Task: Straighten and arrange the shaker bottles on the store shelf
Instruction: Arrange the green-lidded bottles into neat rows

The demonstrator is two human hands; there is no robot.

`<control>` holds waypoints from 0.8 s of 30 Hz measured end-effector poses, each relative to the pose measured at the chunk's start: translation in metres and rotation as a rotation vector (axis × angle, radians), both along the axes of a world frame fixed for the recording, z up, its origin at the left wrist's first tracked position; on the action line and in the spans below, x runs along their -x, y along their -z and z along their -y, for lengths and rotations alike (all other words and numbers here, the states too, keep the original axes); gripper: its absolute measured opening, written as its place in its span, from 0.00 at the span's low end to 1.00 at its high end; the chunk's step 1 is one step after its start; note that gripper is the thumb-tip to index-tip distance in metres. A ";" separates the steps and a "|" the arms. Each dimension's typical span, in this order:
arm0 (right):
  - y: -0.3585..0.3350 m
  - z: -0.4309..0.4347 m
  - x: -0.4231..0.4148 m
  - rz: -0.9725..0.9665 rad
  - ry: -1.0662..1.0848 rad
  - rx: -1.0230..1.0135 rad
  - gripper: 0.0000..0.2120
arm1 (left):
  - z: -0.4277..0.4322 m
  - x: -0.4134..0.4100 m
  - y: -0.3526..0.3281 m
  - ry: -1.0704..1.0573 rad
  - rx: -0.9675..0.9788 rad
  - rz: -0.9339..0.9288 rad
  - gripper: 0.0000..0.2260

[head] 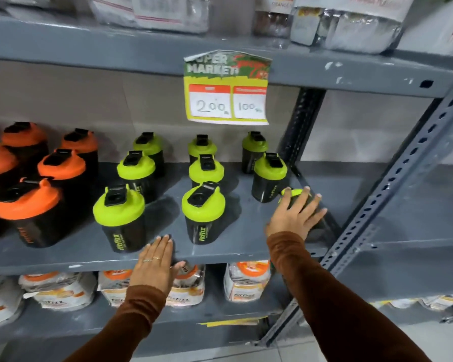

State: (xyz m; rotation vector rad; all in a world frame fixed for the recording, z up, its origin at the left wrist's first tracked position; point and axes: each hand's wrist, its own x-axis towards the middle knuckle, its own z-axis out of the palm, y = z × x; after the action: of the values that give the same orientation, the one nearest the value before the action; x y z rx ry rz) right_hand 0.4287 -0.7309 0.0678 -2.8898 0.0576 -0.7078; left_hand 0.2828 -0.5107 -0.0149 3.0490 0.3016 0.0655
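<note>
Black shaker bottles stand in rows on a grey metal shelf (246, 244). Several have green lids, such as one at the front left (122, 218) and one at the front middle (203, 212). Several orange-lidded ones (28, 212) stand further left. My right hand (296, 215) lies over a green-lidded bottle (294, 192) at the shelf's front right, fingers wrapped around it; most of that bottle is hidden. My left hand (154, 262) rests flat on the shelf's front edge between two front bottles, holding nothing.
A price sign (226, 87) hangs from the shelf above. Bagged goods (243, 280) fill the shelf below and more bags (351, 27) lie on the top shelf. A perforated upright post (392, 178) bounds the shelf at the right.
</note>
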 end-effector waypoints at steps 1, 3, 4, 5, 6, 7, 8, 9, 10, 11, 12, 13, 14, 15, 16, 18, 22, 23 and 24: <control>0.001 0.006 -0.006 -0.055 0.059 0.039 0.42 | 0.002 -0.001 0.000 -0.013 0.010 -0.021 0.39; 0.004 0.018 -0.016 -0.149 0.138 0.076 0.40 | 0.007 -0.002 0.001 -0.061 0.027 -0.074 0.39; 0.007 0.024 -0.019 -0.187 0.149 0.058 0.38 | 0.008 -0.002 0.003 -0.092 0.037 -0.079 0.39; 0.009 0.027 -0.020 -0.217 0.147 0.039 0.36 | 0.011 -0.002 0.002 -0.153 0.030 -0.067 0.39; 0.009 0.030 -0.019 -0.239 0.144 0.040 0.34 | 0.015 -0.003 -0.003 -0.201 0.025 -0.047 0.39; 0.011 0.033 -0.017 -0.252 0.140 0.053 0.34 | 0.019 -0.003 -0.011 -0.222 0.013 -0.010 0.38; 0.011 0.034 -0.014 -0.273 0.133 0.051 0.34 | 0.021 -0.005 -0.013 -0.235 0.007 0.030 0.35; 0.011 0.036 -0.012 -0.268 0.105 0.030 0.34 | 0.021 -0.007 -0.014 -0.239 -0.006 0.032 0.32; 0.013 0.039 -0.012 -0.235 0.055 -0.011 0.35 | 0.021 -0.007 -0.015 -0.241 0.006 0.032 0.31; 0.014 0.041 -0.011 -0.200 0.003 -0.076 0.38 | 0.022 -0.006 -0.015 -0.240 0.010 0.051 0.33; 0.014 0.042 -0.008 -0.176 -0.032 -0.173 0.41 | 0.023 -0.006 -0.015 -0.258 0.006 0.067 0.35; 0.014 0.043 -0.004 -0.156 -0.057 -0.289 0.43 | 0.025 -0.006 -0.015 -0.263 -0.003 0.059 0.35; 0.015 0.043 0.000 -0.135 -0.086 -0.409 0.44 | 0.028 -0.004 -0.018 -0.270 -0.009 0.009 0.34; 0.018 0.041 0.005 -0.120 -0.115 -0.519 0.44 | 0.030 -0.005 -0.020 -0.279 -0.019 -0.035 0.34; 0.022 0.039 0.009 -0.108 -0.151 -0.620 0.44 | 0.031 -0.006 -0.022 -0.280 -0.028 -0.069 0.34; 0.033 0.035 0.013 -0.097 -0.229 -0.791 0.44 | 0.032 -0.006 -0.026 -0.283 -0.035 -0.099 0.34; 0.037 0.030 0.012 -0.198 -0.296 -0.882 0.45 | 0.032 -0.006 -0.030 -0.286 0.027 -0.128 0.33; 0.037 0.029 0.009 -0.203 -0.300 -0.885 0.45 | 0.033 -0.006 -0.031 -0.289 0.029 -0.126 0.33; 0.036 0.028 0.008 -0.200 -0.303 -0.892 0.45 | 0.034 -0.006 -0.032 -0.294 0.029 -0.120 0.33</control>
State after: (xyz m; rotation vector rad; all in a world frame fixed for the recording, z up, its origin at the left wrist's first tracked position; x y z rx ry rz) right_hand 0.4212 -0.7588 0.0315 -2.0320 -0.0340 -0.2315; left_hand 0.2886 -0.5446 0.0170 2.9593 0.7495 -0.1043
